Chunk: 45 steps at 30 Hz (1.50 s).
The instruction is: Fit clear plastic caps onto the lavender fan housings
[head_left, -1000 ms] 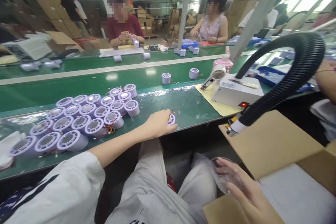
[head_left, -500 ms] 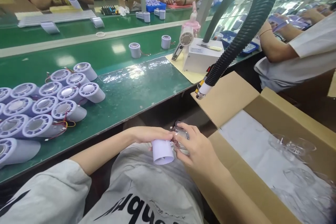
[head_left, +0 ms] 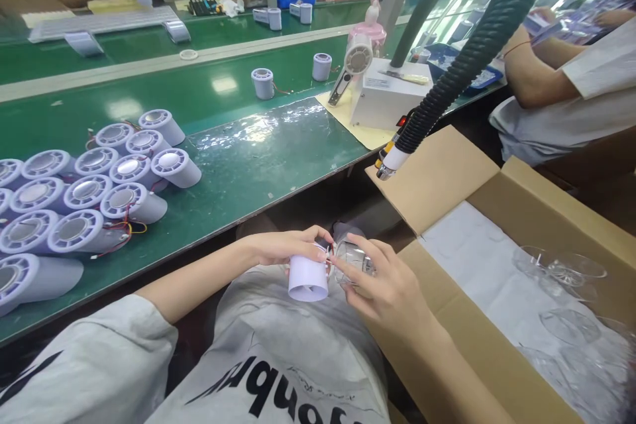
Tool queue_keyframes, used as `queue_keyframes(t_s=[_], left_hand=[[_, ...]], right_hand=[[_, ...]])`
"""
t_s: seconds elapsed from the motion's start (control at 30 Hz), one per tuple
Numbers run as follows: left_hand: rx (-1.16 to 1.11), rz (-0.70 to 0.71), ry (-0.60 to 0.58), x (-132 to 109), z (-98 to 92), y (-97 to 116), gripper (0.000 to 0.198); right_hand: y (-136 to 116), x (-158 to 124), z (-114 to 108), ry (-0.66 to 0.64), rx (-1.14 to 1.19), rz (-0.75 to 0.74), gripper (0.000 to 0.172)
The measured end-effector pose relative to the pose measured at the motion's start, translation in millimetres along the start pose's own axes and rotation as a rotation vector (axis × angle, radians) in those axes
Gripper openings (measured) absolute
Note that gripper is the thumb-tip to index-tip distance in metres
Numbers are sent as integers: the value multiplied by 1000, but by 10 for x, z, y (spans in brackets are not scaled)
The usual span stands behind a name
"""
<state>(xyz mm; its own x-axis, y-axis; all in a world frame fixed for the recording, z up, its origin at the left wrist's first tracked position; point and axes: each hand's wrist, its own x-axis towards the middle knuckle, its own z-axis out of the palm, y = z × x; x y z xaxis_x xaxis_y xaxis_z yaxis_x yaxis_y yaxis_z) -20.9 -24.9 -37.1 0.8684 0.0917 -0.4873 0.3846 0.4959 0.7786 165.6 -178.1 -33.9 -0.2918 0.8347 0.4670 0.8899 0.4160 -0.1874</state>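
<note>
Lilac cylinder (head_left: 308,279), top hidden by left fingers (head_left: 309,250)

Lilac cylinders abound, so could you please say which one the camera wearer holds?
The cylinder in the left hand, its open end visible; the other cylinders rest on green surfaces.

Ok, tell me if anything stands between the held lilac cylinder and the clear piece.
Fingertips of the left hand and right hand, plus what look like thin wires, sit between the lilac cylinder and clear piece; nothing else shows.
</note>
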Motion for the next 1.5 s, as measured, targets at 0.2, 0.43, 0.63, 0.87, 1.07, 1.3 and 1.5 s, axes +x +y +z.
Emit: queue_keyframes(t_s=[0.2,0.43,0.63,0.87,1.07,1.3,1.5], left_hand=[[165,-71,-82,-22,34,61,63],[371,-88,-96,-59,13,148,67],[663,71,68,-108,132,168,59],[791,441,377,-120,228,-8,58],[808,567,372,-22,180,-198,69],[365,460,281,-34,228,-196,68],[47,363,203,-34,202,-248,69]], right_hand=[[51,67,-8,-215,172,48,39],[67,61,5,-363,365,101,33],[-2,89,42,-386,433,261,21],[-57,114,-42,-154,737,575,40],[-21,108,-14,17,894,841,37],[66,75,28,171,1139,868,24],[51,-65,-26,-38,656,332,34]])
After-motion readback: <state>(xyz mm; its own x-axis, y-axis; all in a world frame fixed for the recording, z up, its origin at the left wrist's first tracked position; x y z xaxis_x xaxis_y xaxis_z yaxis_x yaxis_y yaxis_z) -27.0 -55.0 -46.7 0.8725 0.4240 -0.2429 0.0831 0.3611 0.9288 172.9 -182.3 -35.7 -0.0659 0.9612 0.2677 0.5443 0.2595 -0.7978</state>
